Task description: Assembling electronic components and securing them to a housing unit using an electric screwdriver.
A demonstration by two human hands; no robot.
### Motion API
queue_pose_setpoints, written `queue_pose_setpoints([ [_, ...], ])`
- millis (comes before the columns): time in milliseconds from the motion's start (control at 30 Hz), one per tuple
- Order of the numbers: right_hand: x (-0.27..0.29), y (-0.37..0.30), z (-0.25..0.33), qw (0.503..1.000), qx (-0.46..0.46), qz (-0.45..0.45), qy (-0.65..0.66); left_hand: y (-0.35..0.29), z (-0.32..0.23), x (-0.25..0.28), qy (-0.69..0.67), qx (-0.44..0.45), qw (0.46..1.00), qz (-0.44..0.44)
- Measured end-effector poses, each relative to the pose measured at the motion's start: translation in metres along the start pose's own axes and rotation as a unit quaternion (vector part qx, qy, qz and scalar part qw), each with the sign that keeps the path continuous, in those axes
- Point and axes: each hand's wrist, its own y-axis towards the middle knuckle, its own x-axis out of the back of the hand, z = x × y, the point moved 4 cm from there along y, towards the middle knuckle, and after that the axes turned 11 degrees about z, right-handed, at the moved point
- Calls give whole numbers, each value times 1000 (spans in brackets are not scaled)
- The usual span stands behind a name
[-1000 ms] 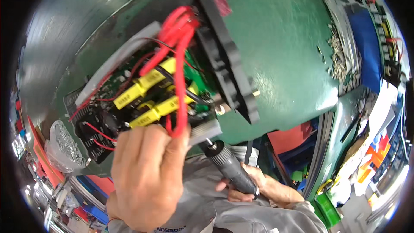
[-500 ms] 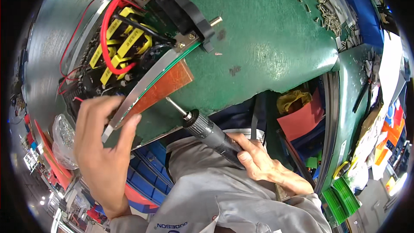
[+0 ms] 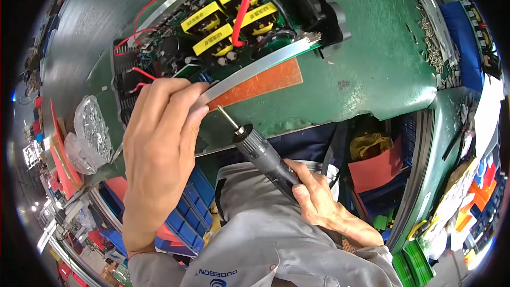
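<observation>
My left hand [image 3: 162, 138] is closed on the near left end of a flat silver metal bar [image 3: 257, 68], thumb on the near side and fingers over the far side. This bar runs along the near edge of a circuit board with yellow-wrapped transformers [image 3: 213, 40], a thick red wire [image 3: 245, 10] and a black end piece [image 3: 332, 18]. An orange-brown sheet [image 3: 271, 82] shows under the bar. My right hand [image 3: 321, 199] is wrapped round the lower part of a black electric screwdriver [image 3: 263, 155]. Its bit points up and left, just short of the sheet, apparently touching nothing.
The green bench top [image 3: 372, 64] carries a heap of small screws [image 3: 433, 40] at the right. A clear plastic bag [image 3: 90, 133] lies at the left. Below the bench edge are blue bins [image 3: 196, 202] and a pink sheet [image 3: 376, 167].
The board has turned clockwise and shifted right, its metal bar now lying flatter. My left hand stays on the bar's end and moves with it. The screwdriver has barely moved. The view has shifted slightly.
</observation>
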Motion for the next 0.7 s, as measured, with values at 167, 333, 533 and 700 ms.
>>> queue_pose_setpoints([
  [167,-6,3,0,1000,-18,-5,11,-2,5,-5,-8,-7,1000,-21],
  [333,-9,3,3,1000,1,-23,20,0,3,-1,-26,-13,999,-39],
  [533,-11,1,1,999,-25,-22,26,0,8,0,-60,-18,998,-9],
  [700,-9,4,8,999,-40,-23,25,0,13,0,-71,-35,997,-16],
])
